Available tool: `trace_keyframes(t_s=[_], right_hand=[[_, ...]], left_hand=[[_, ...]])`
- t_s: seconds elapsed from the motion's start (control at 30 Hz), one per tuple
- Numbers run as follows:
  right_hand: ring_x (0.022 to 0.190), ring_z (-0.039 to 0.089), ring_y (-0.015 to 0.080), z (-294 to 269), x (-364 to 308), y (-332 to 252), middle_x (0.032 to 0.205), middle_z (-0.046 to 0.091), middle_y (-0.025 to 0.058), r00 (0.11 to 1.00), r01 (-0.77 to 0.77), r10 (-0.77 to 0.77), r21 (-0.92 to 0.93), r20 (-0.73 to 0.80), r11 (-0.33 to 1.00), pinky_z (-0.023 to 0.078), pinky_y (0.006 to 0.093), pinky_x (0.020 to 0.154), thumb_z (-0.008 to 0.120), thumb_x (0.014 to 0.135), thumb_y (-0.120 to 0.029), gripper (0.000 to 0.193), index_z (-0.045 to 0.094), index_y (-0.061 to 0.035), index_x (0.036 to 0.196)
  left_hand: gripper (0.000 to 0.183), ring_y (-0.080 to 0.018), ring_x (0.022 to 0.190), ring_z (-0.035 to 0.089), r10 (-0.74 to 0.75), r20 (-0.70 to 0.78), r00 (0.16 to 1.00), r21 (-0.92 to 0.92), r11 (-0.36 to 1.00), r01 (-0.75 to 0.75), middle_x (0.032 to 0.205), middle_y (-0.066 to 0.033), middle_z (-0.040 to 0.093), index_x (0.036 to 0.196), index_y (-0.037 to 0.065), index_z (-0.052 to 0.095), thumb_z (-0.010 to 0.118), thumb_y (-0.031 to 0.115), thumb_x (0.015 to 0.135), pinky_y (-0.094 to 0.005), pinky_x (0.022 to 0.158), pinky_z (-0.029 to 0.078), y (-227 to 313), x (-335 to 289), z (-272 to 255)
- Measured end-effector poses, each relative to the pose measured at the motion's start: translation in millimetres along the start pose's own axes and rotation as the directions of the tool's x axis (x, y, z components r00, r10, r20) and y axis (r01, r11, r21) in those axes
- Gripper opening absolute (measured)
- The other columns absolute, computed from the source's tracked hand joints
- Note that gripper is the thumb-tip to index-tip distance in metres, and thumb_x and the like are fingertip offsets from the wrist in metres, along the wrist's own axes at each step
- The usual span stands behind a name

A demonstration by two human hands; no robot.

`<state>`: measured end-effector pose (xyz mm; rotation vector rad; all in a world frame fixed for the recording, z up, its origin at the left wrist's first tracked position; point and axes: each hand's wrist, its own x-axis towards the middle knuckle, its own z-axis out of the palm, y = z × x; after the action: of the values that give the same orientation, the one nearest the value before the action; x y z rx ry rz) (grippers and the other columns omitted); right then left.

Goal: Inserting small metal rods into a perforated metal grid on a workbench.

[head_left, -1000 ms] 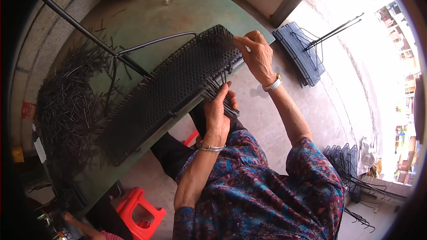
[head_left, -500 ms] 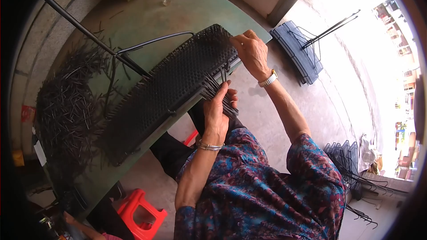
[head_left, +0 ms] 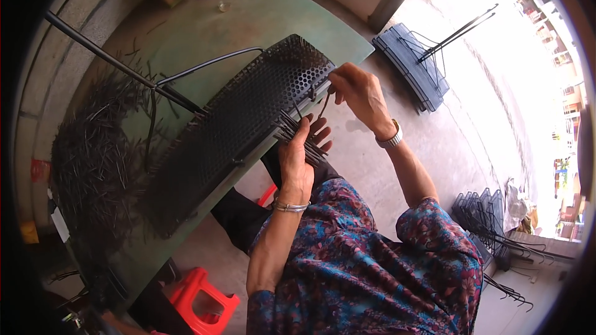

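Against the near edge of the green counter [head_left: 261,18] lies a long black mesh panel [head_left: 242,118]. Her left hand [head_left: 297,158], just below it, grasps a bundle of thin dark rods [head_left: 292,133]. Her right hand [head_left: 360,93], beside the panel's far end, pinches one rod [head_left: 324,104] at the rim. Left of both, loose rods [head_left: 93,161] pile on the counter.

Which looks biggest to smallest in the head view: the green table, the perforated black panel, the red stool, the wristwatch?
1. Green table
2. Perforated black panel
3. Red stool, partly cut off, so unsure
4. Wristwatch
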<state>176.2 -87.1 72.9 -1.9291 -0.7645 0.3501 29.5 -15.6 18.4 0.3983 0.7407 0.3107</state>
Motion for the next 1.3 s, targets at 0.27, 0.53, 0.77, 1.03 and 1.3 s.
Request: trace_keyframes(t_s=[0.27, 0.53, 0.77, 1.03, 1.3], right_hand=[[0.057, 0.063, 0.0140, 5, 50, 36, 0.076, 0.068, 0.0080, 0.818, 0.379, -0.485, -0.345, -0.310, 0.859, 0.049, 0.0266, 0.055, 0.059, 0.094, -0.012, 0.010, 0.061, -0.0015, 0.094], [0.059, 0.063, 0.0155, 8, 54, 38, 0.079, 0.068, 0.0081, 0.865, 0.329, -0.423, -0.332, -0.270, 0.884, 0.048, 0.0289, 0.055, 0.061, 0.092, -0.014, 0.010, 0.064, -0.0046, 0.095], [0.078, 0.064, 0.0249, 13, 53, 35, 0.091, 0.064, 0.0068, 0.876, 0.301, -0.455, -0.555, -0.160, 0.775, 0.049, 0.0359, 0.066, 0.067, 0.087, -0.022, 0.013, 0.074, -0.0147, 0.096], [0.078, 0.062, 0.0242, 8, 53, 34, 0.086, 0.062, 0.0065, 0.884, 0.381, -0.467, -0.557, -0.015, 0.738, 0.048, 0.0366, 0.065, 0.068, 0.086, -0.023, 0.013, 0.075, -0.0150, 0.093], [0.078, 0.061, 0.0273, 15, 44, 32, 0.084, 0.062, 0.0084, 0.928, 0.249, -0.365, -0.602, -0.076, 0.758, 0.048, 0.0383, 0.066, 0.066, 0.088, -0.026, 0.018, 0.075, -0.0130, 0.097]], left_hand=[[0.025, -0.0159, 0.066, 0.062, -0.036, 0.071, 0.997, -0.010, 0.999, 0.037, 0.081, -0.0073, 0.066, 0.110, 0.007, 0.064, 0.067, 0.025, 0.092, -0.0312, 0.057, 0.052, -7, 9, -7], [0.026, -0.0105, 0.062, 0.052, -0.060, 0.058, 0.996, 0.031, 0.998, 0.058, 0.074, -0.0012, 0.058, 0.113, 0.005, 0.065, 0.065, 0.022, 0.094, -0.0282, 0.057, 0.046, -3, 4, -4], [0.030, -0.0092, 0.058, 0.050, -0.015, 0.069, 0.997, 0.068, 0.998, 0.010, 0.069, 0.0010, 0.055, 0.111, 0.005, 0.066, 0.069, 0.026, 0.091, -0.0262, 0.051, 0.046, -6, 7, -5], [0.034, -0.0091, 0.059, 0.043, -0.066, 0.139, 0.988, 0.042, 0.997, 0.061, 0.067, 0.0046, 0.041, 0.121, 0.013, 0.061, 0.060, 0.037, 0.097, -0.0276, 0.057, 0.042, 0, -1, 0], [0.031, -0.0097, 0.056, 0.044, -0.083, 0.175, 0.981, 0.095, 0.993, 0.067, 0.066, 0.0036, 0.043, 0.118, 0.011, 0.062, 0.060, 0.034, 0.097, -0.0280, 0.055, 0.042, 3, -4, 0]])
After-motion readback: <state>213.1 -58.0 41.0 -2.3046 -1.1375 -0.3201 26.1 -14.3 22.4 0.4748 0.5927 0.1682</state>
